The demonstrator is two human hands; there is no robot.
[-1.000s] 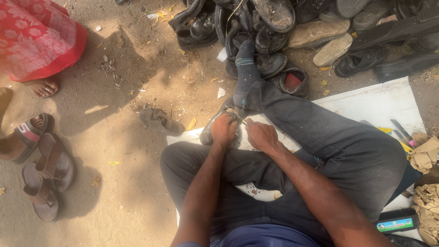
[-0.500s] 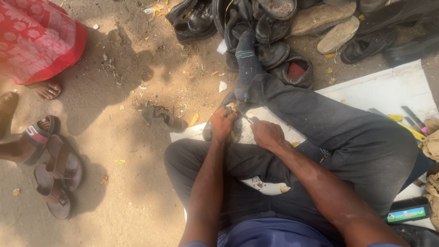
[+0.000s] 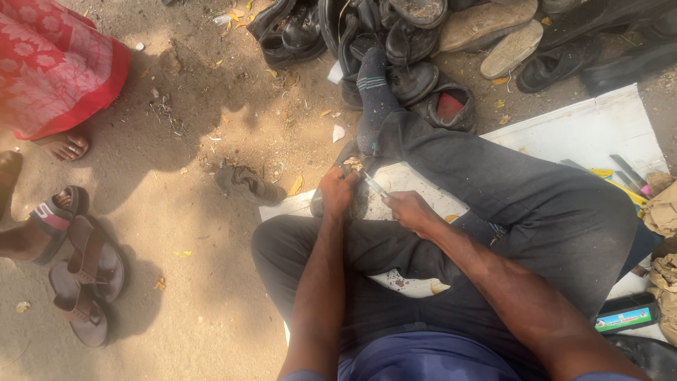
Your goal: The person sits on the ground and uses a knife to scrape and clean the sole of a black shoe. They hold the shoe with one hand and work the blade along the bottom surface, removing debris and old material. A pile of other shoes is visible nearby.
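Frame centre: left hand (image 3: pixel 337 192) clamps shoe (image 3: pixel 331 204); right hand (image 3: pixel 409 209) pinches small tool (image 3: pixel 374 185). Mid-repair; next needs steady pressure.

Person, seated: dark charcoal trousers (image 3: pixel 536 212), dusty and faded at the knees; blue-violet shirt (image 3: pixel 423 360) at the waist; dark sock (image 3: pixel 374 92) with pale bands; forearms bare, left hand (image 3: pixel 337 192) and right hand (image 3: pixel 412 212) ungloved.

Flat dark rect. pkg (image 3: pixel 626 315) w/ blue-green label, lower right, on white board (image 3: pixel 606 116) edge
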